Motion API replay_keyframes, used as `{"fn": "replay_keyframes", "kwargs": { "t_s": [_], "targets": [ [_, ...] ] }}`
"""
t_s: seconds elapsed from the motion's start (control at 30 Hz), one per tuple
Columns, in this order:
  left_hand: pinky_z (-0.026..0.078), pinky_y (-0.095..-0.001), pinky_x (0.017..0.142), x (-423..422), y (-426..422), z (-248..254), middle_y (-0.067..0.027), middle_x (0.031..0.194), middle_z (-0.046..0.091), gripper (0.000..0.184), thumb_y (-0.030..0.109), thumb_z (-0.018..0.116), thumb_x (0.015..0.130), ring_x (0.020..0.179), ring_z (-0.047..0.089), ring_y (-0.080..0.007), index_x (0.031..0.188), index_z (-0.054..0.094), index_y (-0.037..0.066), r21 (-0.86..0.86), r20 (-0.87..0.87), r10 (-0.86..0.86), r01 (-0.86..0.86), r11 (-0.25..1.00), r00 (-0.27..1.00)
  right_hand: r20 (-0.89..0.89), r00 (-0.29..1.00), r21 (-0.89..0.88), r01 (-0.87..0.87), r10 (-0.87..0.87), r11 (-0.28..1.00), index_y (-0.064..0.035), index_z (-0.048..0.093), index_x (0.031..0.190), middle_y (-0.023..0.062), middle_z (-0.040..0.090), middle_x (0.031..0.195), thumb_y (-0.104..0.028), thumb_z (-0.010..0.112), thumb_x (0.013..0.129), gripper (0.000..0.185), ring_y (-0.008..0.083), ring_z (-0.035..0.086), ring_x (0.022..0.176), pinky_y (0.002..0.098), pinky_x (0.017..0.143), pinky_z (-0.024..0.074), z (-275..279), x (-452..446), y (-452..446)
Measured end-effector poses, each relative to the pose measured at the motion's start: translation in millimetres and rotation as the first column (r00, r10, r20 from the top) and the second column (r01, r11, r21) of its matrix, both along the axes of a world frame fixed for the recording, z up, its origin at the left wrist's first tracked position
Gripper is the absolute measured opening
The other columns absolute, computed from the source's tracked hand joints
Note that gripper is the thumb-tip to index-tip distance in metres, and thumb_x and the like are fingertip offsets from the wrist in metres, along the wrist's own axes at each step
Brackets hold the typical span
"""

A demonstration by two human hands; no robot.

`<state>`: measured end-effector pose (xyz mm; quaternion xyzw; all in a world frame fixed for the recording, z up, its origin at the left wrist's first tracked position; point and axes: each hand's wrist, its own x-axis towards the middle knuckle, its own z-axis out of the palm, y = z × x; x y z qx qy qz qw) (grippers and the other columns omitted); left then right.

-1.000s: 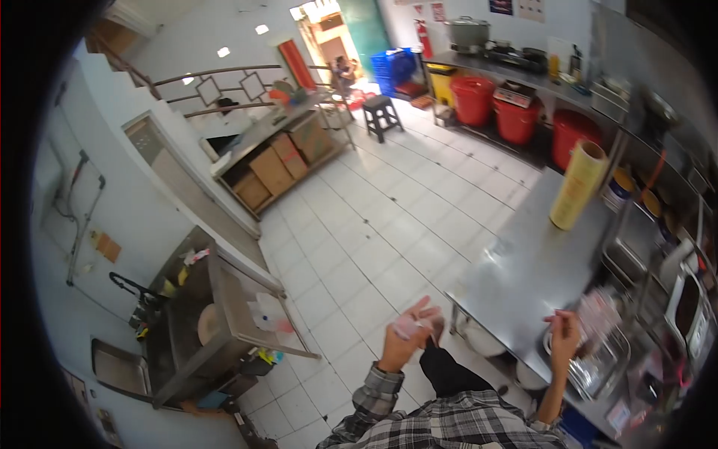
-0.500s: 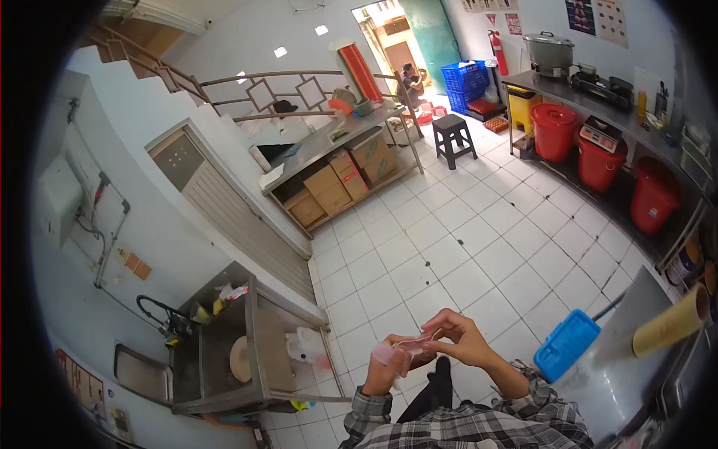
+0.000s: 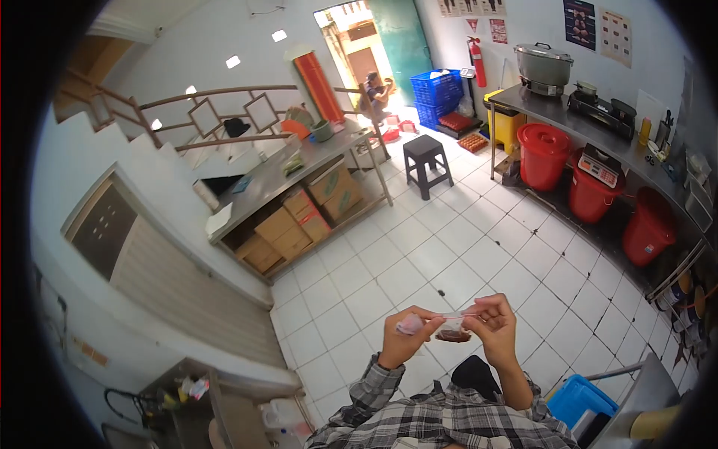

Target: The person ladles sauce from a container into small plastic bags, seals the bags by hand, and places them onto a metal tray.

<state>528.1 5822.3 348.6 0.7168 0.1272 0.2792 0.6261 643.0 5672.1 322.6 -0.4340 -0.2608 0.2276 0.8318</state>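
A small clear plastic bag (image 3: pixel 453 336) with dark brown contents hangs between my two hands, above the tiled floor. My left hand (image 3: pixel 404 340) pinches one upper corner of it between thumb and finger. A pale pinkish bundle (image 3: pixel 410 324) is also tucked in that hand; its kind is too blurred to tell. On the other side, my right hand (image 3: pixel 496 329) grips the opposite upper corner with thumb and fingertips. A thin pinkish strip (image 3: pixel 453 316) stretches between the hands along the bag's top edge.
A black stool (image 3: pixel 426 161) stands on the floor ahead. Left of it is a metal table (image 3: pixel 258 196) with cardboard boxes beneath. Red bins (image 3: pixel 543 156) sit under the right-hand counter (image 3: pixel 553 107). A blue basket (image 3: pixel 582 400) is close on my right. One person (image 3: pixel 374 96) crouches near the doorway.
The view has turned left to right and both hands now appear higher and further right. My hands have spread apart, and the bag's brown contents now show below them.
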Motion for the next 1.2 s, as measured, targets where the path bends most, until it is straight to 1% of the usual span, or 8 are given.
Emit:
{"fn": "replay_keyframes", "kwargs": {
  "t_s": [0.17,0.27,0.53,0.63,0.77,0.9,1.1,1.2],
  "targets": [
    [0.046,-0.0188,0.052,150,66,-20,-0.0051,0.079,0.07,0.012,0.009,0.074,0.088,0.058,0.058,-0.0054,0.092,0.07,-0.002,-0.047,0.008,-0.128,0.128,0.991,0.992,-0.03,0.991,-0.003,0.132,-0.132,0.991,-0.0024,0.047,0.119,0.0114,0.065,0.095,0.011,0.068,0.084,0.043,0.0163,0.065,0.09,0.0282,0.082,0.0536,-10,129,60],
    [0.045,-0.0186,0.051,235,104,-19,-0.0043,0.079,0.07,0.013,0.011,0.074,0.088,0.058,0.058,-0.0049,0.093,0.069,-0.001,-0.063,-0.016,-0.089,0.088,0.994,0.996,-0.002,0.993,0.006,0.114,-0.114,0.993,-0.0028,0.047,0.12,0.0103,0.065,0.093,0.01,0.069,0.083,0.044,0.0153,0.064,0.087,0.0285,0.082,0.0526,-7,218,101],
    [0.042,-0.0188,0.052,398,220,-27,-0.0035,0.076,0.069,0.013,0.012,0.071,0.091,0.058,0.054,-0.0042,0.091,0.068,-0.001,0.021,0.082,0.288,-0.29,0.957,0.954,0.181,0.965,-0.086,-0.175,0.188,0.981,-0.0023,0.047,0.12,0.0069,0.064,0.086,0.011,0.069,0.082,0.046,0.0149,0.065,0.087,0.0283,0.082,0.0511,-3,417,247],
    [0.042,-0.019,0.053,443,280,-33,-0.0045,0.078,0.071,0.014,0.013,0.068,0.093,0.059,0.052,-0.0039,0.091,0.068,-0.002,-0.084,-0.032,0.283,-0.285,0.955,0.959,0.012,0.971,-0.076,-0.238,0.24,0.968,-0.002,0.048,0.119,0.0057,0.062,0.083,0.011,0.068,0.083,0.043,0.0147,0.065,0.088,0.027,0.081,0.0504,-5,467,313],
    [0.046,-0.0185,0.06,506,355,-43,-0.0044,0.094,0.072,0.02,0.011,0.07,0.091,0.069,0.058,-0.0036,0.106,0.067,-0.001,-0.227,-0.07,0.278,-0.287,0.931,0.958,0.036,0.969,-0.076,-0.241,0.245,0.967,-0.0044,0.05,0.114,0.0058,0.063,0.089,0.005,0.068,0.086,0.035,0.0097,0.061,0.084,0.0239,0.077,0.0498,-25,535,409],
    [0.051,-0.0195,0.069,581,440,-55,-0.0087,0.099,0.072,0.022,0.009,0.072,0.089,0.08,0.064,-0.0078,0.108,0.067,-0.003,-0.173,-0.02,0.304,-0.303,0.937,0.952,-0.005,0.946,-0.073,-0.325,0.326,0.943,-0.0015,0.05,0.118,0.0046,0.056,0.095,0.009,0.063,0.087,0.034,0.0092,0.057,0.089,0.0225,0.079,0.0475,-23,600,494],
    [0.051,-0.0233,0.072,692,559,-37,-0.0044,0.089,0.07,0.011,0.009,0.072,0.089,0.081,0.064,-0.0086,0.095,0.071,0.0,-0.179,-0.053,0.146,-0.153,0.972,0.988,0.034,0.938,-0.066,-0.343,0.345,0.937,-0.001,0.048,0.121,0.0038,0.055,0.093,0.009,0.064,0.086,0.04,0.0111,0.057,0.09,0.0236,0.079,0.0475,-14,708,597],
    [0.056,-0.0243,0.074,741,612,-34,-0.0082,0.094,0.071,0.014,0.008,0.071,0.09,0.084,0.068,-0.013,0.099,0.068,-0.003,-0.01,-0.028,0.094,-0.095,0.995,0.995,0.038,0.946,-0.111,-0.316,0.322,0.942,-0.0006,0.047,0.122,0.006,0.056,0.095,0.01,0.065,0.085,0.042,0.0119,0.057,0.09,0.0255,0.081,0.0481,-20,756,647]
  ]
}}
